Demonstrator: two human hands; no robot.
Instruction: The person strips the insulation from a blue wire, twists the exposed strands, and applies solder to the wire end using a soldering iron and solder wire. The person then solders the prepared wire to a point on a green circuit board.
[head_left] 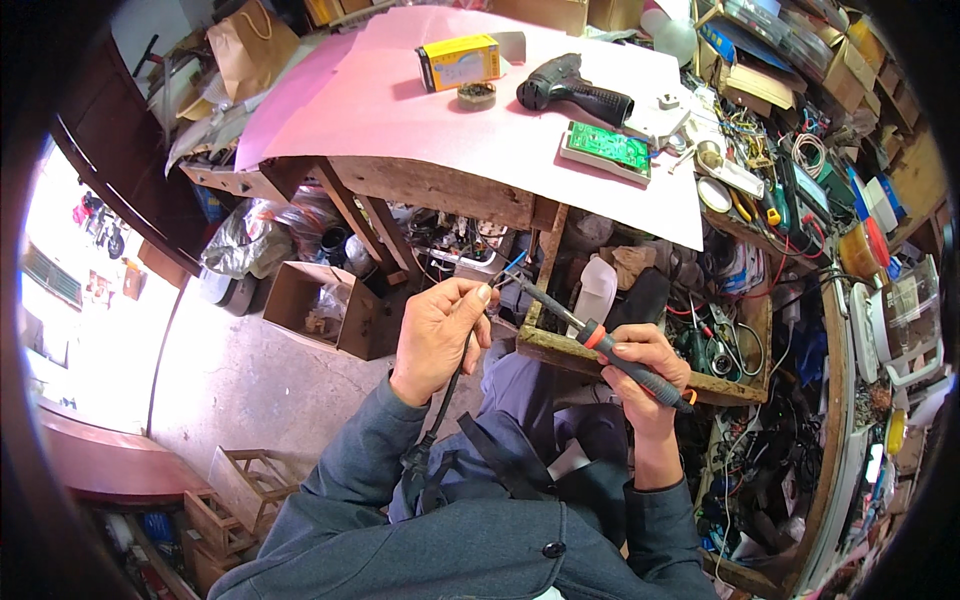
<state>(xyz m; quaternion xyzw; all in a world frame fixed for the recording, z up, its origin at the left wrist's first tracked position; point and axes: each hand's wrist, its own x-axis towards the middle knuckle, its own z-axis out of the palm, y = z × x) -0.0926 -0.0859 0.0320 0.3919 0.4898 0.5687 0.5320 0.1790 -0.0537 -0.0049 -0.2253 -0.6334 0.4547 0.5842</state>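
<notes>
My left hand [437, 335] is closed, pinching the end of a black cable [453, 390] between thumb and fingers. The cable hangs down from it toward my lap. Past the fingertips, a blue wire [516, 262] sticks out of the cable end. A soldering iron [597, 338] with a black and red handle is wrapped in the fingers of my right hand [650, 362]. It points up and left, its metal tip at the wire ends; whether tip and wire touch, I cannot tell.
On the pink-covered table lie a green circuit board [608, 150] in a pale casing, a black cordless drill [575, 90], a round tin [477, 95] and a yellow box [460, 62]. An open wooden drawer [560, 350] with tools juts out below. A cardboard box [322, 308] stands on the floor.
</notes>
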